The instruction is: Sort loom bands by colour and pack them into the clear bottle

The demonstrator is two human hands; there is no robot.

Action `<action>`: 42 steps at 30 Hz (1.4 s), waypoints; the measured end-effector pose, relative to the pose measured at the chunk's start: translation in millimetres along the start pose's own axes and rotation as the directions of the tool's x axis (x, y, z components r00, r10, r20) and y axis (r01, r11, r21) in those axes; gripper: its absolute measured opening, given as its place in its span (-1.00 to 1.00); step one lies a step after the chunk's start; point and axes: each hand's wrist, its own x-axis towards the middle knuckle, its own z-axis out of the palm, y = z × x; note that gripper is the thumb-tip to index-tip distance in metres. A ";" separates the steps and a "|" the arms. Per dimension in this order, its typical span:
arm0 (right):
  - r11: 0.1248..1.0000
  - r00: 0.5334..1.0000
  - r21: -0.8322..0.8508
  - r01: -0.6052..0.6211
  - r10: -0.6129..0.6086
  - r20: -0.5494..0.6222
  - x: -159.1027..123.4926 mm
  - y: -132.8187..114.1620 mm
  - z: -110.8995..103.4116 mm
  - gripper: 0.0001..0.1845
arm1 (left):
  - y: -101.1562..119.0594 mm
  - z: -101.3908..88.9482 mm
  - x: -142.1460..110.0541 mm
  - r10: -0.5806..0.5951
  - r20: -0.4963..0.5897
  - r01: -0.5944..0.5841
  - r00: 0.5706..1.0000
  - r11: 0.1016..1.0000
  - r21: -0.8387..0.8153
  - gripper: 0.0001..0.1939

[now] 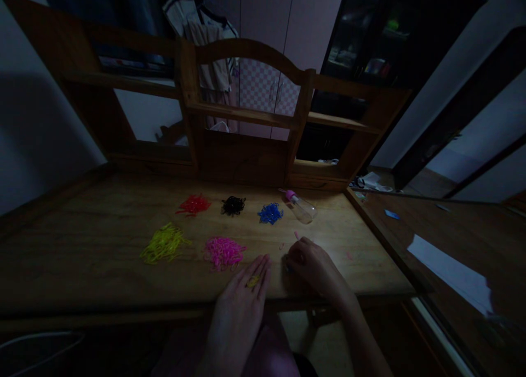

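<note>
My left hand (242, 292) lies at the table's front edge with its fingers stretched out flat. A small cluster of yellow loops (253, 281) rests on those fingers. To its right, my right hand (306, 259) is closed in a pinch low over the tabletop. The tip of a thin pink stick (296, 235) shows just beyond its fingers; the rest is hidden. Close by lies a small pink loop (281, 246). Left of my hands is a pile of pink loops (224, 252), and further left a pile of yellow loops (164, 243).
Farther back on the wooden table (102, 245) are a red pile (194, 205), a black pile (233, 205) and a blue pile (270, 213). A clear bottle with a pink top (303, 208) lies on its side. A wooden shelf frame (242, 114) borders the back. White paper (450, 273) lies on the right.
</note>
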 end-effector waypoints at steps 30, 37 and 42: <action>0.979 0.991 0.161 0.127 -0.119 -0.060 -16.2 -35.2 -12.1 -0.93 | 3.6 8.4 10.7 0.117 0.079 -0.126 0.990 0.985 0.120 -0.27; 0.962 0.981 0.205 0.182 -0.192 0.033 -20.9 -60.2 -2.6 -0.79 | 21.4 -1.7 14.8 0.080 0.248 -0.125 0.965 0.977 0.173 -0.39; 0.940 0.969 0.255 0.227 -0.191 -0.157 -22.7 -51.2 -12.7 -0.71 | 14.5 0.0 11.6 0.069 0.134 -0.061 0.989 0.996 -0.067 -0.27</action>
